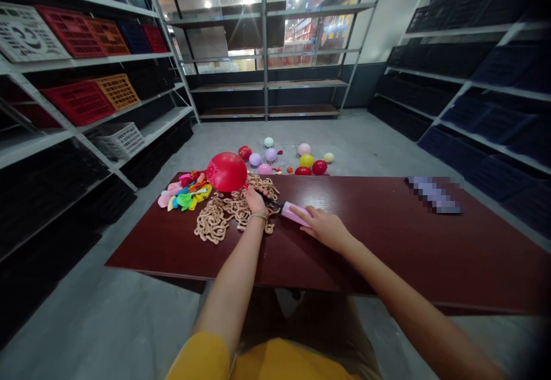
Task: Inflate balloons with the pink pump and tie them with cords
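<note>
My left hand (255,201) is closed around the neck of an inflated red balloon (226,171), holding it at the black nozzle of a pink balloon pump (294,212). My right hand (323,226) is wrapped over the pump's pink body, which rests on the dark red table (387,236). Under my left hand lies a heap of tan looped strips (224,210). Left of the heap sits a pile of flat, uninflated balloons (185,193) in several colours.
Several inflated balloons (282,159) lie on the grey floor beyond the table. A blurred purple object (434,194) rests at the table's far right. Metal shelves with red, orange and white crates (86,99) line the left; dark shelves line the right.
</note>
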`<action>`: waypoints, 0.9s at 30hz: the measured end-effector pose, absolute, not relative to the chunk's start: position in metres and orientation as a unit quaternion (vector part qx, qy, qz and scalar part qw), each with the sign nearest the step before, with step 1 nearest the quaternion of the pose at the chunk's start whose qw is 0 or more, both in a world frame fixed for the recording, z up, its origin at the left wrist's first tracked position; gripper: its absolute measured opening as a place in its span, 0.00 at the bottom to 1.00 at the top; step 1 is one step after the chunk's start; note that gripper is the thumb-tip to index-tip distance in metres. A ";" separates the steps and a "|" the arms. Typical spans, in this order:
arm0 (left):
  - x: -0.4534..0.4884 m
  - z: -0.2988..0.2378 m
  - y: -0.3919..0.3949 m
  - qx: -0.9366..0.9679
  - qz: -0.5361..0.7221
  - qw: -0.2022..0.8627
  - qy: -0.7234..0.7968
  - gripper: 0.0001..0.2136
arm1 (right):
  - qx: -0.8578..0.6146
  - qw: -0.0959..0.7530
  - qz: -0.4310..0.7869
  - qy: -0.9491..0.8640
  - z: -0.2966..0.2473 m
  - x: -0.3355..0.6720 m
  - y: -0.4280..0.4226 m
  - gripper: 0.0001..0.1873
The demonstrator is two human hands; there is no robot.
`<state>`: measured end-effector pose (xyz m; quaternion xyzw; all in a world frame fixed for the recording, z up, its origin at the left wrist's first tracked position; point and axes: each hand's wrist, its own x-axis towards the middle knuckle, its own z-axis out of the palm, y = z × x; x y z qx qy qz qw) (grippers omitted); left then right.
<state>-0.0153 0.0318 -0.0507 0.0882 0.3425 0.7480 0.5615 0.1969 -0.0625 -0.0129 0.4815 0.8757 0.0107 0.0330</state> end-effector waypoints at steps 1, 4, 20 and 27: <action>-0.014 -0.051 0.032 0.081 0.754 0.551 0.349 0.13 | 0.483 0.036 0.019 0.875 -0.015 0.210 -0.066 0.32; -0.012 -0.052 0.033 0.086 0.778 0.511 0.355 0.12 | 0.493 0.039 0.053 0.867 -0.016 0.234 -0.071 0.30; -0.009 -0.061 0.032 0.146 0.785 0.473 0.373 0.12 | 0.447 -0.026 0.165 0.879 -0.039 0.201 -0.038 0.29; -0.011 -0.063 0.034 0.158 0.782 0.499 0.338 0.12 | 0.419 -0.051 0.222 0.879 -0.043 0.244 -0.045 0.28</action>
